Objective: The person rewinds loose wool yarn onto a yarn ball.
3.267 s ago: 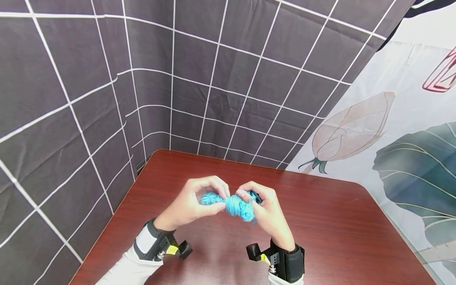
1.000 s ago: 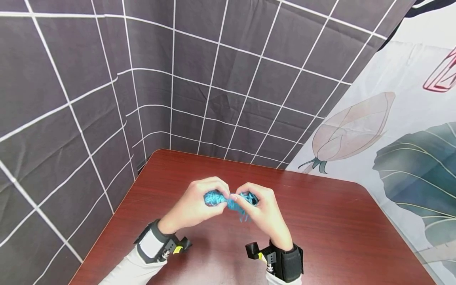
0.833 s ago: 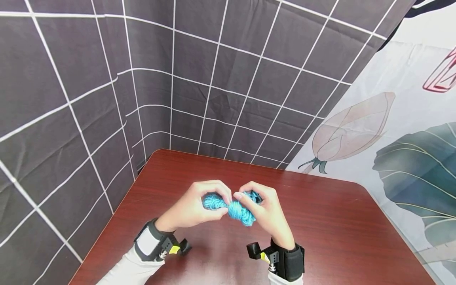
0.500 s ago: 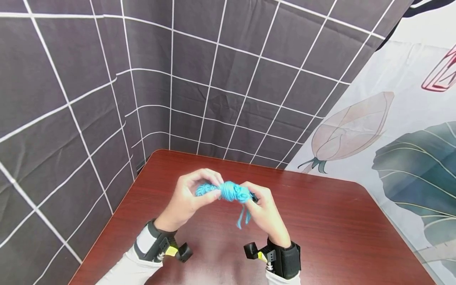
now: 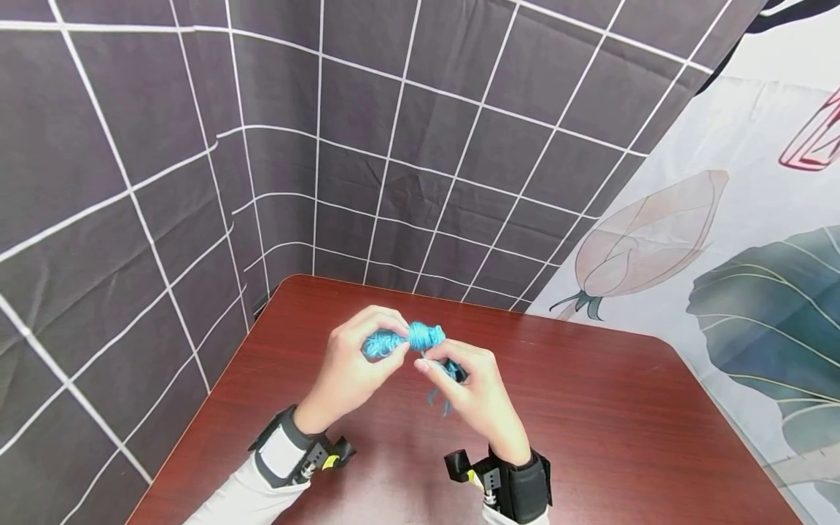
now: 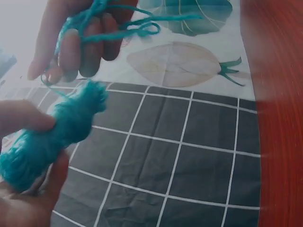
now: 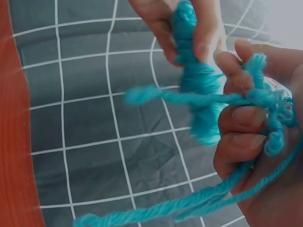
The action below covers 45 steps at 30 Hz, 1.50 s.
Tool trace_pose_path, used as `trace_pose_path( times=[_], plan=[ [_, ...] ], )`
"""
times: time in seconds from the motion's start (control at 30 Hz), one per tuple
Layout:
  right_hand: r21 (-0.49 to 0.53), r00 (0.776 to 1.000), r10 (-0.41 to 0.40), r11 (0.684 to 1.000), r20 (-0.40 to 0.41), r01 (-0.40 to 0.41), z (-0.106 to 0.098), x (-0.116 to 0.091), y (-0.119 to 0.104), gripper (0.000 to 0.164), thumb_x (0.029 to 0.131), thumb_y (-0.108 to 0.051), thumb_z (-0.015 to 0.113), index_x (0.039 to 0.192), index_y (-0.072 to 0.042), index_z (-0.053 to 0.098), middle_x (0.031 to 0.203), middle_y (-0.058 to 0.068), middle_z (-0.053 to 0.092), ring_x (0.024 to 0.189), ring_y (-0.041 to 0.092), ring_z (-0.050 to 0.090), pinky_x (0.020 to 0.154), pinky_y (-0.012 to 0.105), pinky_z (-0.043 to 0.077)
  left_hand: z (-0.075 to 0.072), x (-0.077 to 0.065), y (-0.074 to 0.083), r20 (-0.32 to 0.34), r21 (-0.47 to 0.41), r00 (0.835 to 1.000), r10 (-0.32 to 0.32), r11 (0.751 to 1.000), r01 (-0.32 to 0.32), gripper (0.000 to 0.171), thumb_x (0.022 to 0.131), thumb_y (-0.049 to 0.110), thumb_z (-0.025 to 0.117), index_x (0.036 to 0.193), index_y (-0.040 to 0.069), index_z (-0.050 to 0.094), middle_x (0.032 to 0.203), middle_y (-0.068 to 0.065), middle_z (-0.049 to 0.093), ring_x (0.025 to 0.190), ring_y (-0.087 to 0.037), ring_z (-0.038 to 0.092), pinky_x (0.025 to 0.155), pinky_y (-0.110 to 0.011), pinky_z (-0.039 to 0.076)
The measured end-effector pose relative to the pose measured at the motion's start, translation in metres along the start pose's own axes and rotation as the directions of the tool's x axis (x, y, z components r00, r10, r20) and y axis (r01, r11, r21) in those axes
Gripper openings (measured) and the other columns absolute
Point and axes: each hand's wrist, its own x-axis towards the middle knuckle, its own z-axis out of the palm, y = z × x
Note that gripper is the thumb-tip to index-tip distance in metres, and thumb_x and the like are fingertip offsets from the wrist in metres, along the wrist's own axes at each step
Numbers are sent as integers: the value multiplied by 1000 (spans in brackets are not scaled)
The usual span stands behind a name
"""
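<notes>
My left hand (image 5: 348, 368) holds a small bundle of bright blue yarn (image 5: 424, 335) above the table, thumb and fingers round its narrower part. Wraps of yarn circle the thicker middle of the bundle (image 7: 201, 78), seen in the right wrist view. Just below and right of it is my right hand (image 5: 482, 386), thumb and forefinger tips close together by a thin strand running from the bundle. Its other fingers curl round loose blue yarn (image 7: 189, 98), whose ends dangle out of the palm. Something dark (image 5: 461, 373) shows in that palm, partly hidden by the fingers.
A reddish-brown wooden table (image 5: 590, 423) lies under both hands. Dark grey cloth with white grid lines (image 5: 394, 182) hangs behind and to the left. At the right hangs a white cloth printed with a bud and leaves (image 5: 650, 240). Each wrist wears a black strap with a camera (image 5: 457, 465).
The bundle has gone up from its lower place a second ago, tilting upward to the right. My right hand has drawn off its end to below it, loose yarn still in the fingers.
</notes>
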Motion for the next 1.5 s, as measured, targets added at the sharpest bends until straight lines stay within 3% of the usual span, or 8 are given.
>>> trace_pose_path(
  times=[0.13, 0.4, 0.63, 0.8, 0.97, 1.17, 1.33, 1.5],
  plan=[
    [35, 999, 20, 999, -31, -19, -8, 4, -12, 8, 76, 4, 69, 77, -3, 63, 61, 5, 58, 41, 2, 50, 37, 16, 45, 0, -1, -1, 143, -21, 990, 15, 1000, -12, 17, 69, -5, 70, 82, 5, 64, 88, -8, 64, 84, -15, 57, 70, -34, 53],
    [-2, 998, -8, 1000, -62, 8, -18, 3, -11, 11, 74, 7, 69, 78, -2, 64, 66, 6, 60, 57, 10, 51, 49, 21, 44, -5, -2, -2, 343, -307, 938, 53, 950, 58, 20, 71, -7, 70, 86, 4, 62, 90, -10, 63, 88, -17, 57, 72, -33, 54],
    [55, 999, -3, 998, -38, 5, -18, 2, -9, 13, 80, 11, 61, 79, -2, 64, 66, 6, 59, 60, 11, 52, 51, 26, 45, -3, -2, -10, 262, -522, 962, 81, 850, 71, 19, 72, -14, 65, 86, -3, 59, 87, -16, 61, 87, -27, 56, 71, -33, 53],
    [111, 1000, 1, 994, -4, -1, -15, 2, -8, 17, 80, 15, 57, 80, 0, 62, 62, 8, 54, 49, 8, 50, 39, 21, 43, 0, -6, -21, 145, -597, 989, 1, 797, 86, 18, 73, -17, 63, 86, -7, 58, 91, -15, 61, 87, -32, 55, 72, -26, 53],
    [133, 997, 68, 988, 48, -73, -10, 3, -12, 12, 84, 10, 56, 82, 1, 64, 60, 10, 57, 39, 4, 50, 32, 19, 44, 0, -4, -16, -27, -472, 997, -67, 880, 46, 18, 72, -17, 64, 87, -9, 59, 92, -18, 61, 88, -30, 56, 73, -21, 52],
    [64, 998, 25, 998, 50, -28, -6, 4, -17, 14, 83, 7, 59, 78, -4, 65, 66, 6, 61, 44, 4, 51, 44, 18, 47, 2, 1, -3, -128, -184, 992, 13, 982, -37, 20, 67, -15, 69, 83, -6, 62, 88, -19, 62, 85, -24, 57, 73, -21, 51],
    [-37, 999, 2, 999, 39, -1, -5, 5, -19, 12, 81, 4, 63, 76, -7, 65, 68, 3, 62, 46, 0, 48, 48, 13, 46, 4, 1, -1, -72, 8, 987, 142, 990, -142, 20, 64, -10, 71, 80, 0, 64, 86, -13, 63, 83, -19, 59, 69, -29, 52],
    [-45, 999, 32, 998, 11, -31, -9, 5, -19, 10, 77, 5, 67, 77, -4, 64, 66, 5, 62, 41, -1, 49, 43, 14, 46, 1, 1, -2, 122, 35, 967, 221, 973, -227, 20, 64, -11, 68, 78, 3, 63, 86, -8, 62, 83, -15, 57, 66, -29, 53]
  ],
)
